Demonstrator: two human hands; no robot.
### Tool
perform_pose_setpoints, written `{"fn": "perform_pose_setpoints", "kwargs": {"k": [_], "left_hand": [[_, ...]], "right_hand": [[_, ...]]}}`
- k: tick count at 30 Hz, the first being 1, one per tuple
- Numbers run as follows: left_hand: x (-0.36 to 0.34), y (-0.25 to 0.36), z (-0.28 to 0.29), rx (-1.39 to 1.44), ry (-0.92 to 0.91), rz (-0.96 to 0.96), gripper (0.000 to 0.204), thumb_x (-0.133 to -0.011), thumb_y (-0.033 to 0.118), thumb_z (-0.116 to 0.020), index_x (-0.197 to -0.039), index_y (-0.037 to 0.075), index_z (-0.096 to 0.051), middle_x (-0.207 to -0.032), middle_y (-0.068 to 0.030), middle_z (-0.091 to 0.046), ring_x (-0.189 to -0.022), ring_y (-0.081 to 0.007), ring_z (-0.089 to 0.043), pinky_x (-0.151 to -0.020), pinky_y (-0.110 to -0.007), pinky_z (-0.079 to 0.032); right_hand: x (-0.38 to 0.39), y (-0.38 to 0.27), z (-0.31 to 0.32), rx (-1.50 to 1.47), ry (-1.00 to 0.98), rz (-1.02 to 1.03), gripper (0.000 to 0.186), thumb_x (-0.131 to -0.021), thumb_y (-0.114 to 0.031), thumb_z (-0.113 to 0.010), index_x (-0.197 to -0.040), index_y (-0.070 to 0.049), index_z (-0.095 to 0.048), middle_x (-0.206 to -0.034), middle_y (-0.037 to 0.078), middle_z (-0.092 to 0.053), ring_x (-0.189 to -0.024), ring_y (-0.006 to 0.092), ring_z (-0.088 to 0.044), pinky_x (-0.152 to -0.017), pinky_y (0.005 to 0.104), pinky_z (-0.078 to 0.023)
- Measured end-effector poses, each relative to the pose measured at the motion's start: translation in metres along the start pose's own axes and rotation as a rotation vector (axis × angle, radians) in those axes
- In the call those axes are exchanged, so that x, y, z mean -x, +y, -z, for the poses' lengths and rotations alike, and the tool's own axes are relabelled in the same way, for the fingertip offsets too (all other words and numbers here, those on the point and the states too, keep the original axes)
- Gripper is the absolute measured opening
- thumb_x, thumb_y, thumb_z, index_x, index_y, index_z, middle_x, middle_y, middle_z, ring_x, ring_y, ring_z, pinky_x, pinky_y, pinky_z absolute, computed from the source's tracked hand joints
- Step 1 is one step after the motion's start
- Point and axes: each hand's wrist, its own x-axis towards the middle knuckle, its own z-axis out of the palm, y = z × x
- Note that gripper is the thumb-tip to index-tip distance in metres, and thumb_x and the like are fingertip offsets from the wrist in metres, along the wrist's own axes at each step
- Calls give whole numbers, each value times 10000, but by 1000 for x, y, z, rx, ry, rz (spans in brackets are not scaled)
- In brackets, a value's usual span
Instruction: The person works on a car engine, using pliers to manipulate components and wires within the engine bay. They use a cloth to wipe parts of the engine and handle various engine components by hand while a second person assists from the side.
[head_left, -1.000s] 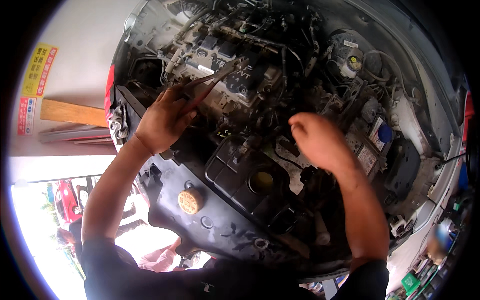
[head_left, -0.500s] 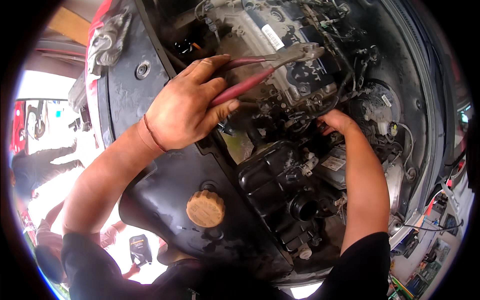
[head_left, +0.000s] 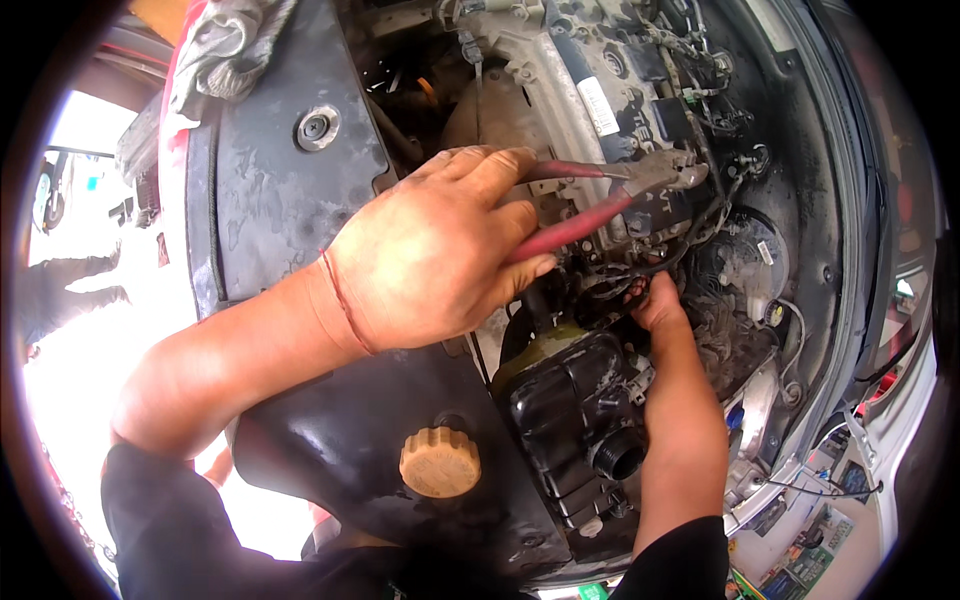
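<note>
My left hand (head_left: 440,245) grips a pair of pliers (head_left: 660,175) with worn red handles, held above the engine. The handles stand apart, and the metal jaws point right over the dirty engine cover (head_left: 580,85). Deeper down, at the near end of the engine, my right hand (head_left: 657,300) reaches in among dark hoses and wires (head_left: 610,275). Its fingers are curled and partly hidden beneath a black hose, so what they hold cannot be made out. Left of my right forearm sits a black plastic box (head_left: 560,400) with an uncapped round neck (head_left: 620,455).
A black panel (head_left: 290,220) runs along the left, with a yellow ribbed cap (head_left: 440,463) lying on its near part. A grey cloth (head_left: 225,45) rests at its far end. To the right are a round brake booster (head_left: 750,250) and the car body edge (head_left: 850,220).
The view has shifted, moving the engine right and down in the picture. My left hand has carried the pliers right and nearer. My right hand stays low among the hoses, its forearm now more upright.
</note>
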Motion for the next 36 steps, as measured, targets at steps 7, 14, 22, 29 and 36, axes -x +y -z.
{"fn": "perform_pose_setpoints", "kwargs": {"k": [7,14,22,29,36], "left_hand": [[3,-2,4,39,-73,99,298,-867,221,-750,-968,-44,-659,-1325,-278,-556,-1163,-431,-590,-1018,-471,-484],[2,-6,3,60,-33,80,293,-837,214,-760,-923,-38,-639,-1288,-283,-570,-1134,-443,-605,-987,-479,-502],[8,-8,6,81,27,43,297,-819,207,-765,-911,-39,-626,-1264,-281,-580,-1113,-448,-608,-970,-488,-505],[1,-1,6,18,-22,58,266,-863,197,-744,-920,-41,-640,-1297,-267,-580,-1140,-428,-611,-998,-469,-498],[-2,0,16,189,31,109,330,-982,234,-662,-941,-90,-617,-1331,-258,-572,-1184,-439,-584,-1018,-456,-476]], "right_hand": [[8,22,-16,27,143,294,367,-1004,-420,-588,-749,-172,-497,-601,-39,-407,-482,118,-368,-475,323,-296],[6,13,-21,36,191,227,339,-1005,-386,-573,-754,-167,-506,-591,-35,-418,-455,119,-340,-459,303,-265],[11,-1,-20,65,274,84,326,-1002,-355,-556,-743,-163,-512,-582,-27,-428,-446,125,-344,-458,313,-271],[56,-31,-6,682,268,305,229,-1013,-291,-535,-961,-88,-627,-788,25,-607,-635,162,-579,-546,337,-489],[255,-80,-16,427,141,819,279,-994,-203,-598,-1181,-1,-637,-1002,83,-699,-850,153,-674,-684,274,-540]]}}
